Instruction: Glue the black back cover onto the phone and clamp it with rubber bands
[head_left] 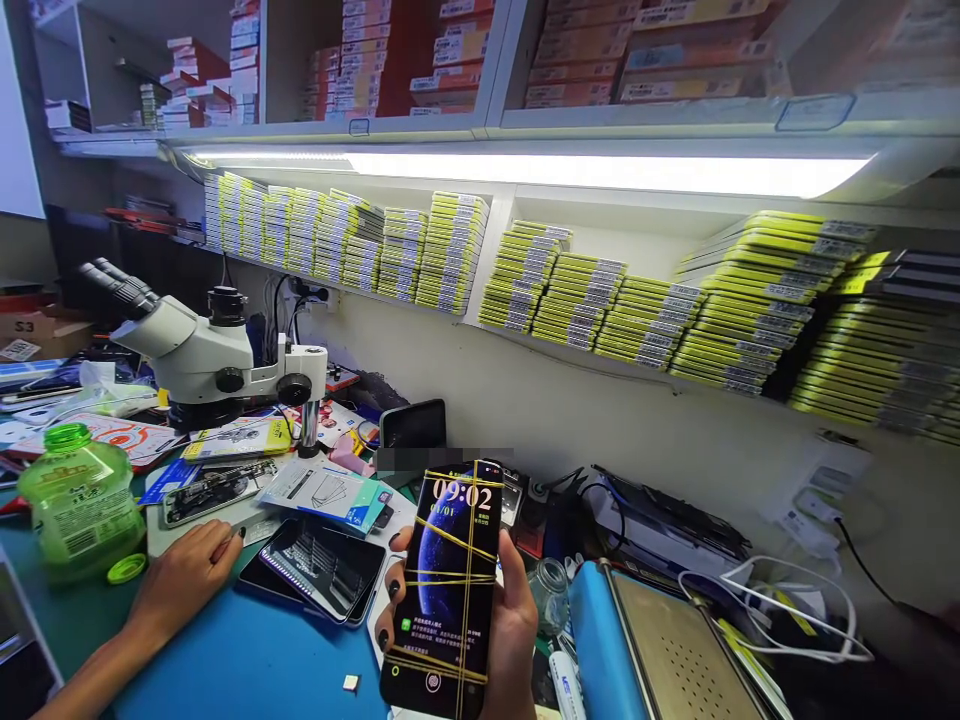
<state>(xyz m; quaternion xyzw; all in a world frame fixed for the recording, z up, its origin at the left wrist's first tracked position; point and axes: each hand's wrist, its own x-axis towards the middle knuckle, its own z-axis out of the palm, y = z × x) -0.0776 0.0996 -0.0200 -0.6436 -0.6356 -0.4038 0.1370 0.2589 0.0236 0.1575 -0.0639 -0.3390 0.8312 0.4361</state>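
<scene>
My right hand (517, 625) grips a smartphone (450, 600) upright from behind, with the thumb on its right edge and the fingers round its left. The lit screen reads 09:02, and several yellow rubber bands cross it lengthwise and sideways. My left hand (187, 570) rests on the bench mat, fingers curled in, with nothing visible in it. Beside it lie a phone with its inner parts exposed (217, 492) and a dark phone (330, 565) on top of another dark panel. A small SIM tray (351, 683) lies on the blue mat (247, 665).
A white microscope (195, 345) stands at the back left. The green bottle (79, 505) is uncapped, its green cap (126, 569) beside it. At right are a blue machine with a perforated metal plate (682, 640), a glass jar (550, 592) and white cables (795, 600). Yellow boxes (450, 250) fill the shelf.
</scene>
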